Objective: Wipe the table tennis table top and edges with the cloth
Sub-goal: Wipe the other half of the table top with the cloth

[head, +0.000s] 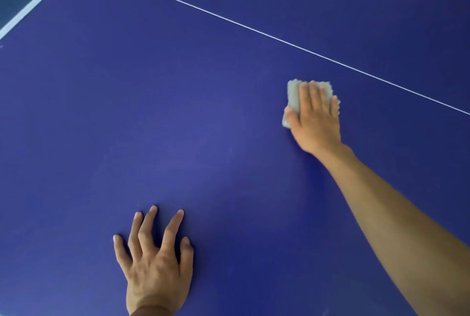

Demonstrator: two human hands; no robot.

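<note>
The blue table tennis table top (178, 112) fills the view. A folded pale grey cloth (292, 95) lies flat on it right of centre, just short of the thin white centre line (254, 29). My right hand (315, 119) presses down on the cloth with straight fingers, covering most of it; the arm reaches in from the lower right. My left hand (155, 259) rests on the table near the bottom edge of the view, fingers spread and slightly arched, holding nothing.
A broad white border stripe (38, 1) marks the table's edge at the top left, with dark floor beyond it. The thin white line runs diagonally from the top left down to the right edge.
</note>
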